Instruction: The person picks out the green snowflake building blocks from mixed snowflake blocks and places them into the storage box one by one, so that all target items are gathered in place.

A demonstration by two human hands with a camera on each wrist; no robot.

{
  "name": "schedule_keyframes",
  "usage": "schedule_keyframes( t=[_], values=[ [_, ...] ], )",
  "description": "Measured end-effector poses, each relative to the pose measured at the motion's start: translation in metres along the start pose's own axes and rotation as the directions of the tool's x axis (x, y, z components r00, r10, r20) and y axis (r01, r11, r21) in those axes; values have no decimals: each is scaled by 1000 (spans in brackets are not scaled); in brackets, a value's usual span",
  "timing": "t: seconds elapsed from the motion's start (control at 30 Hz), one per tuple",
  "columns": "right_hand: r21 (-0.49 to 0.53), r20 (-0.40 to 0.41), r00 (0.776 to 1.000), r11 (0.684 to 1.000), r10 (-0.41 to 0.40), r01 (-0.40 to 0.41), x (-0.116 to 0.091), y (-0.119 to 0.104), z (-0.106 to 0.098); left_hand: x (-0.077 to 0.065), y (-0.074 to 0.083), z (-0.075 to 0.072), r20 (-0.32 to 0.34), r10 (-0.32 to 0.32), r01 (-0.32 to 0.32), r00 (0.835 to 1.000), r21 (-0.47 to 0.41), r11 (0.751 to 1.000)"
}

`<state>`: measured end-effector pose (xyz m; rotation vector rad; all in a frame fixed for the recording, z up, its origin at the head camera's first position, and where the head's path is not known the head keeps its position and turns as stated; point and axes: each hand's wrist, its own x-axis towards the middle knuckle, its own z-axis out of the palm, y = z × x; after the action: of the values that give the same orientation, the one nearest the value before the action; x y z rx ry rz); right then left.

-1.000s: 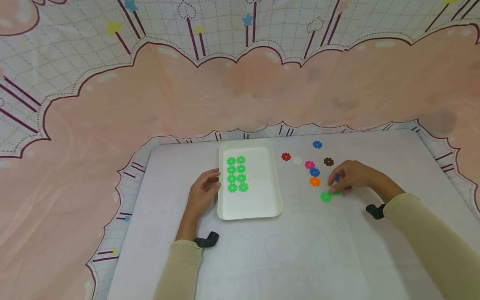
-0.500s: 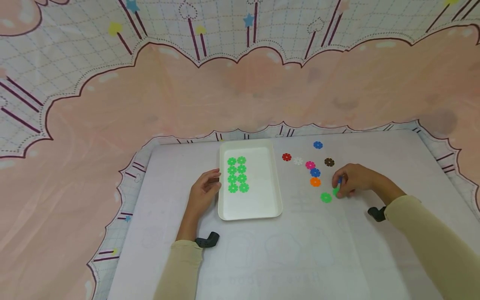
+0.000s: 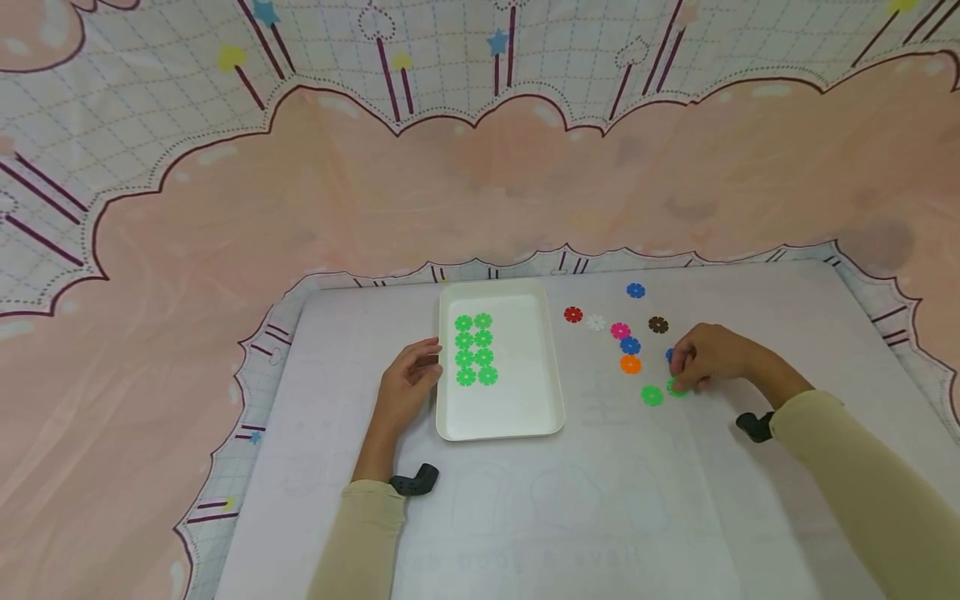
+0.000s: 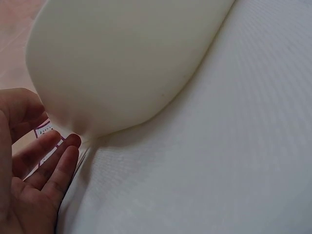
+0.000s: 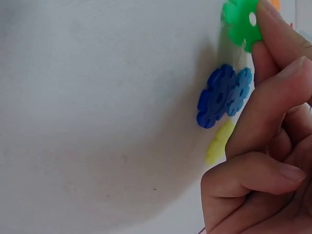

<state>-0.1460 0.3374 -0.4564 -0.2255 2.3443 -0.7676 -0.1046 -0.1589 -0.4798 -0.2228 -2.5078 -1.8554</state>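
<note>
My right hand [image 3: 708,354] pinches a green flower-shaped plastic disc [image 5: 238,24] between thumb and finger, a little above the table in the right wrist view. Under that hand lie a dark blue disc [image 5: 217,96], a light blue disc [image 5: 240,91] and a yellow disc [image 5: 220,142], partly hidden by the fingers. Another green disc [image 3: 652,395] is just left of it. At the white tray's [image 3: 517,417] left side, my left hand [image 3: 405,387] touches the edge with loosely bent fingers. Several green discs [image 3: 465,340] form two columns in the tray's left half.
Between tray and right hand lie a red disc [image 3: 573,314], a white disc [image 3: 596,322], a pink disc [image 3: 620,331], a blue disc [image 3: 631,345] and an orange disc [image 3: 631,364]. Farther back are a brown disc [image 3: 658,325] and another blue disc [image 3: 636,290].
My right hand has shifted slightly right with the green disc between its fingers, and the disc has turned in the pinch. The left hand and tray stay in place.
</note>
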Motion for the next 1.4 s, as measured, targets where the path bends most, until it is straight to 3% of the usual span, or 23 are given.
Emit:
schedule_keyframes(
  t=[0.33, 0.6, 1.4],
  values=[
    [64, 78, 995, 996, -59, 54, 5, -4, 1, -1, 2, -1, 2, 8, -8, 1000, 2, 1000],
    [74, 83, 994, 995, -66, 60, 14, -16, 7, 0, 0, -1, -1, 15, -15, 1000, -3, 1000],
    [103, 135, 980, 986, -148, 134, 48, -80, 18, 0, -4, 0, -9, -7, 7, 1000, 4, 1000]
  ],
)
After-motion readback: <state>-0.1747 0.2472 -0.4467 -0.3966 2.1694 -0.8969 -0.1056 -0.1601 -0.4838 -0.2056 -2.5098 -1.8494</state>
